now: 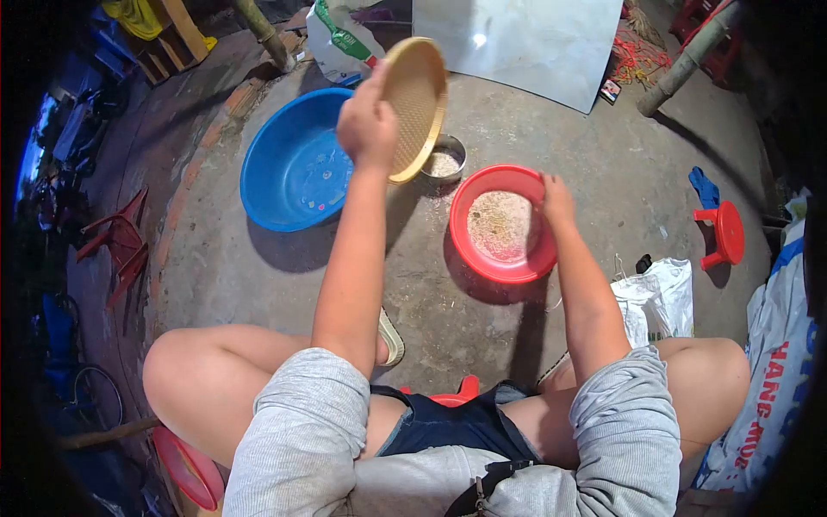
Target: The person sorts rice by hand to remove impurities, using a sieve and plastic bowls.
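Observation:
My left hand [369,125] is closed on the rim of a round woven sieve [415,108], held up tilted nearly on edge. Below and behind the sieve, a small metal pot [444,160] with pale grain stands on the floor. With its fingers over the right rim, my right hand [557,200] grips a red plastic basin [505,274]. Pale grain with some darker bits [500,222] covers the basin's bottom. Left of the sieve stands a large blue basin [289,172], partly hidden by my left hand and forearm; a few small bits lie in it.
A metal sheet [517,47] lies at the back, beside a white-and-green bag [340,43]. To the right are a small red stool [730,233], white sacks [659,297] and a bamboo pole [689,62]. A red chair [119,246] lies at the left.

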A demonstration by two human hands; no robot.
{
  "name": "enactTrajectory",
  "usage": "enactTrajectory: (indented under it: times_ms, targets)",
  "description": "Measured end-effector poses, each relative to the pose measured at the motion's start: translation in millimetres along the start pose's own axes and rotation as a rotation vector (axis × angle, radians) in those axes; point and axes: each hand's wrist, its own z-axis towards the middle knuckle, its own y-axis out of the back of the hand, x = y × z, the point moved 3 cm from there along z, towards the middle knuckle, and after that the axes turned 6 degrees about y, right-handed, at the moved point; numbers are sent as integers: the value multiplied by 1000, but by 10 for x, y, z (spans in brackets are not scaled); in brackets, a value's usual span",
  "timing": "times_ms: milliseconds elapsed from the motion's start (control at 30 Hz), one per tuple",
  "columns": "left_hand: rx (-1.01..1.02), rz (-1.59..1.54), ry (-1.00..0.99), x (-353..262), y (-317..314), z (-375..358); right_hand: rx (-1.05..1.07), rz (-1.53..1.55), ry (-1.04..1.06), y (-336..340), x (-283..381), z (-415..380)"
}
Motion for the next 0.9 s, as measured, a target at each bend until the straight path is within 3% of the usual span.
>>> enactTrajectory:
  times_ms: [67,133,200,233,300,333,367,400,433,467,500,533,567,600,633,667,733,767,833,900]
  targets:
    - [98,-79,455,215,80,91,-59,64,-37,-134,-402,-29]
    - [113,-283,516,696,-84,110,-115,129,-72,-163,-700,-138]
    - [373,-674,783,950,-253,-6,-394,131,-324,-73,-944,-431]
    - [636,-648,814,823,-191,-43,-409,153,-419,-31,-1083,-553]
    - [863,-582,819,718,-260,-280,-437,227,-657,58,-1317,-804]
    - [1041,-695,880,587,-331,-487,-452,278,-803,96,-1396,-918]
    - [1112,-855,920,627,-601,-821,-458,275,-805,81,-1459,-951]
    - [1206,-853,925,530,-758,-1118,-546,367,-999,-1,-1563,-1011]
    - [1257,-661,889,372,-777,-1368,-632,459,-1192,-46,-1626,-1077]
    - [1259,-769,896,304,-931,-1744,-637,456,-1191,-23,-1579,-1072]
    - [1219,-606,950,-53,-668,-1851,-712,569,-1289,-46,-1483,-1082]
    - [1207,-671,959,120,-985,-2382,-785,683,-1384,-56,-1414,-1102]
    - [1180,-735,1014,0,-966,-2627,-761,779,-1357,-127,-1411,-1075]
    - [1011,-918,1092,100,-1189,-3073,-681,699,-1361,-82,-1330,-1065]
    - [1014,-990,1162,-66,-1035,-3097,-600,617,-1366,-41,-1162,-1064]
    - [1019,-995,1166,-63,-1042,-3185,-681,600,-1306,-36,-940,-1023]
    - [1135,-794,936,103,-1175,-3392,-591,340,-1033,-39,-587,-1011]
    - [1000,-493,647,301,-1330,-3483,-635,290,-899,-117,-439,-1011]
    - [947,-468,693,293,-1250,-3069,-536,240,-670,-219,-96,-1113]
    - [728,-507,1075,560,-1510,-2965,-363,130,-413,-388,135,-1178]
